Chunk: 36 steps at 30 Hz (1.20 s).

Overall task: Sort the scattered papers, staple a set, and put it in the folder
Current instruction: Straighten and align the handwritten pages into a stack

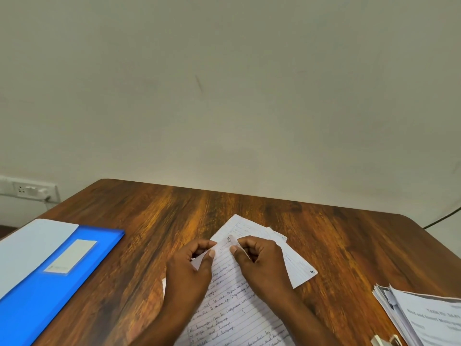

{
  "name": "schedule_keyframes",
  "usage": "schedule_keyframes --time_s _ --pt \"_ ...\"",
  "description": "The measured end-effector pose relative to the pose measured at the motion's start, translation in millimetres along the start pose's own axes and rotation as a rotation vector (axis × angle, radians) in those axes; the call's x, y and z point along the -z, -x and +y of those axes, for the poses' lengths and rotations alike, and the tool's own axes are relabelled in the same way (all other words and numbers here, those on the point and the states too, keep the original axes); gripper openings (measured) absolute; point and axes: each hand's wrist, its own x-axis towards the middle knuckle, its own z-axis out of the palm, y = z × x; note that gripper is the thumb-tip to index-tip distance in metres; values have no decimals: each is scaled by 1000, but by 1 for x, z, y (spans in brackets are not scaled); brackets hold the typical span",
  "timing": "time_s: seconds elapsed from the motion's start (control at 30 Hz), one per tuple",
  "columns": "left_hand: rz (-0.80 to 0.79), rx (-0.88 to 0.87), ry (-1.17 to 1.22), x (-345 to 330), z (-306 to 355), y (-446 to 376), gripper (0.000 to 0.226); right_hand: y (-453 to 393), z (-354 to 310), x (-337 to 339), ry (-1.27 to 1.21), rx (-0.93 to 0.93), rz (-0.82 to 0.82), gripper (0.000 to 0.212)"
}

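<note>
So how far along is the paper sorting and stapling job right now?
Early on. In hand: both hands, left and right, pinch the top edge of a handwritten lined sheet, with more lined sheets fanned beneath. No staple is visible. Left: stapling and filing; the blue folder lies at the left, and a printed stack waits at the right.

Both forearms enter from 6 o'clock edge, converging toward centre. Left hand (189, 268) back-up, knuckles toward 12 o'clock, fingers curled, thumb and index tip meeting in pinch at 1 o'clock side of hand. Right hand (262, 260) also back-up, fingers curled under, thumb pressed to index in pinch at 10 o'clock side of hand. Two pinches close together, near but not touching. Wrists straight, forearms bare.
</note>
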Motion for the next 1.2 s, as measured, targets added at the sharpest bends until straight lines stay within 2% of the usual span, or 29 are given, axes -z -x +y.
schedule_keyframes --time_s 0.27,0.4,0.47,0.6,0.73,0.83,0.97,1.07,1.2 --pt "-3 -96 -141 7 1 -4 43 -8 1 12 -110 -80 33 8" --pt "8 45 -163 14 -9 -15 68 -14 3 33 -359 -190 79 11" --pt "-27 175 -6 15 -13 -18 73 -15 5 38 -459 -231 67 11" --pt "-124 449 395 14 -11 -21 53 -15 11 34 -583 -311 49 12" --pt "-317 594 566 19 -6 -18 41 -15 17 22 -635 -409 82 13" --pt "-391 632 537 21 -4 -16 35 -14 22 14 -589 -426 114 13" --pt "-325 590 417 17 -7 -16 27 -12 24 12 -420 -379 101 16" --pt "-295 548 364 16 -4 -15 22 -12 27 14 -260 -290 158 6" --pt "-279 507 325 15 0 -13 19 -14 31 15 -231 -252 229 7"
